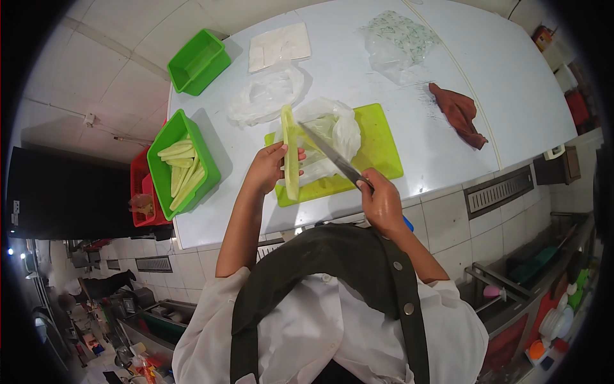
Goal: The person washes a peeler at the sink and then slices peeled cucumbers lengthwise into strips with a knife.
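My left hand (pixel 270 168) is closed around a long, pale green peeled vegetable (pixel 291 163), possibly a cucumber, held upright over the cutting board's left side. In my right hand (pixel 382 200) is a large kitchen knife (pixel 334 156), its blade slanting up and left so that the tip comes close to the vegetable; whether they touch, I cannot tell. Below both lies a lime-green cutting board (pixel 384 157). A clear plastic bag (pixel 342 128) rests open on the board, with pale green scraps visible in it.
Left of the board, a green bin (pixel 208 163) holds several pale vegetables (pixel 182 168), beside a red basket (pixel 142 211). Farther back are another green bin (pixel 199 62), a white folded sheet (pixel 279 46) and plastic bags (pixel 268 93). A brown cloth (pixel 457 115) lies at right.
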The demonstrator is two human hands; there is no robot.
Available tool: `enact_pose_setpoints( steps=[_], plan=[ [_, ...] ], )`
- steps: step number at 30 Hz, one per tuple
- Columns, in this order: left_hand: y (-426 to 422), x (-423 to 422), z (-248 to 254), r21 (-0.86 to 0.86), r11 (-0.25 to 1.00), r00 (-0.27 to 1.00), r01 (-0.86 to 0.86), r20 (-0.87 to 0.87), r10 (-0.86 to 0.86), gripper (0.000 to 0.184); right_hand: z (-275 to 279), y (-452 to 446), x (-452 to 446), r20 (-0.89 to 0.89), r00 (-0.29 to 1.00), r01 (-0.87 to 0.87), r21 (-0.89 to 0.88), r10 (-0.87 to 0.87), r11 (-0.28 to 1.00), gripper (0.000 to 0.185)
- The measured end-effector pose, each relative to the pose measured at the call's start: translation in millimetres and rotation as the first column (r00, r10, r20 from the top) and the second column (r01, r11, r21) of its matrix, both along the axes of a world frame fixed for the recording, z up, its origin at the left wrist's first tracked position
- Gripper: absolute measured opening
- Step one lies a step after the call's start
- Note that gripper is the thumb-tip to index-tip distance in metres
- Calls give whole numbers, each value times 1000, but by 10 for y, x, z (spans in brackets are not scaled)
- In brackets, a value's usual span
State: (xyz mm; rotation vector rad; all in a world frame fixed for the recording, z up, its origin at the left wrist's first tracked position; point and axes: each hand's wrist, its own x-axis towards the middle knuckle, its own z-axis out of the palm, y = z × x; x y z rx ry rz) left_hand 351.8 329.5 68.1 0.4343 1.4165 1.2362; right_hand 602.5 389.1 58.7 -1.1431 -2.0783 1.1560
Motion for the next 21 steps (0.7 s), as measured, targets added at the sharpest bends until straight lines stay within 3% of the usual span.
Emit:
enact_pose_setpoints(
  steps=[7,11,13,17,21],
  plan=[
    [-111,-43,66,27,999,991,25,133,-29,40,-141,42,-45,39,999,19,-29,-18,999,11],
    [-126,-1,54,94,995,995,-21,98,11,43,-183,22,-48,8,1000,13,8,-13,1000,10],
    [-132,10,19,166,981,994,-105,28,102,45,-125,64,-22,-120,993,-28,-112,15,993,11],
    [-69,85,-33,442,865,971,-238,136,197,44,-40,-33,-87,-328,944,-144,-331,29,933,13],
    [-10,201,-25,512,786,939,-345,190,288,36,-97,-53,-163,-340,939,-148,-279,46,949,15]
  ],
)
